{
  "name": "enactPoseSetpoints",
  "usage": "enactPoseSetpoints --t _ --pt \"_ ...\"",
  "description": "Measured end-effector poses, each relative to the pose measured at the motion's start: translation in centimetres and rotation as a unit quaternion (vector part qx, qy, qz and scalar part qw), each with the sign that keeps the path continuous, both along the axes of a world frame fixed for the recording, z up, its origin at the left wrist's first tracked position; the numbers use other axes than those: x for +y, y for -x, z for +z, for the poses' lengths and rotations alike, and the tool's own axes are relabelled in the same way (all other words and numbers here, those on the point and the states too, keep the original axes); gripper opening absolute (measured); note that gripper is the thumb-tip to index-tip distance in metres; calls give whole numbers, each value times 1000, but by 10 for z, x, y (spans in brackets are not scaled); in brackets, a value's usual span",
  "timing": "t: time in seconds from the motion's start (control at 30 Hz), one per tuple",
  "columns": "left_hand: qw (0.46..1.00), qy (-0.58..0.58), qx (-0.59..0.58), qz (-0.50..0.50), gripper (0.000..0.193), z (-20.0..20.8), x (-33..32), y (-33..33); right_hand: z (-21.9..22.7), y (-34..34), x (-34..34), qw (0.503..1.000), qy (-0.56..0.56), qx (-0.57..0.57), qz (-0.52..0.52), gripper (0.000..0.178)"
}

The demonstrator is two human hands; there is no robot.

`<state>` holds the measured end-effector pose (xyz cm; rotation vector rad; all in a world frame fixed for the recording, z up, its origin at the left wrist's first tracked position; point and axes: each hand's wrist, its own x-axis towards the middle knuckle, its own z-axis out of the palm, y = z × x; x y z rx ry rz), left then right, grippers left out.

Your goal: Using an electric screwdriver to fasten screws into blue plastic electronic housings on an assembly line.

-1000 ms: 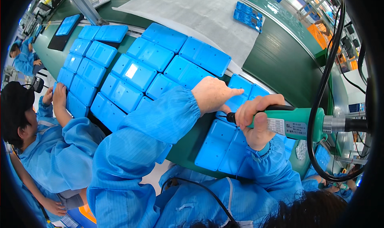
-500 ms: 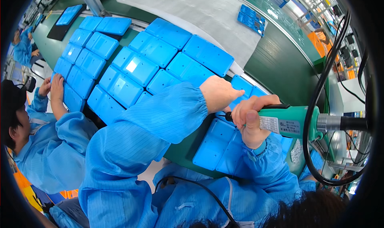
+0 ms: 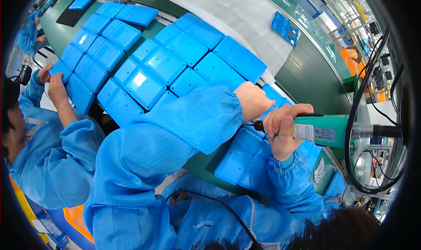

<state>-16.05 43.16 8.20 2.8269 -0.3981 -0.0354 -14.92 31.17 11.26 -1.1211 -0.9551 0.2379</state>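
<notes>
My right hand [image 3: 284, 129] is wrapped round the green body of an electric screwdriver [image 3: 331, 129], held nearly level, its dark nose pointing left. Close to that nose is my left hand [image 3: 254, 100], back upward and fingers curled. Its fingertips, and anything they hold, are hidden. Beneath both hands lie light-blue plastic panels; one panel [image 3: 239, 155] shows below the screwdriver nose, another [image 3: 219, 72] beyond my left sleeve. The screwdriver's tip is hard to make out.
More blue panels [image 3: 160, 61] lie in rows on the green bench [image 3: 307, 70]. At the left a co-worker's hands [image 3: 57, 85] hold a panel. A white sheet [image 3: 210, 8] with a darker-blue part [image 3: 285, 28] spreads behind. A black cable [image 3: 351, 140] loops at the right.
The whole view has shifted slightly, so the panels appear further right. My hands keep about the same place over the panels. The co-worker's hands have moved up and away, at a panel's corner.
</notes>
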Motion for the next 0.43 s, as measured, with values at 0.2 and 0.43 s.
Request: enactPoseSetpoints --t 0.2,0.43 --pt "999 -13 34 5 38 12 -1 2 10 1 -5 999 19 -39 0 28" --pt "967 193 -43 159 59 27 -1 16 55 -11 -65 997 -41 18 -64 33"
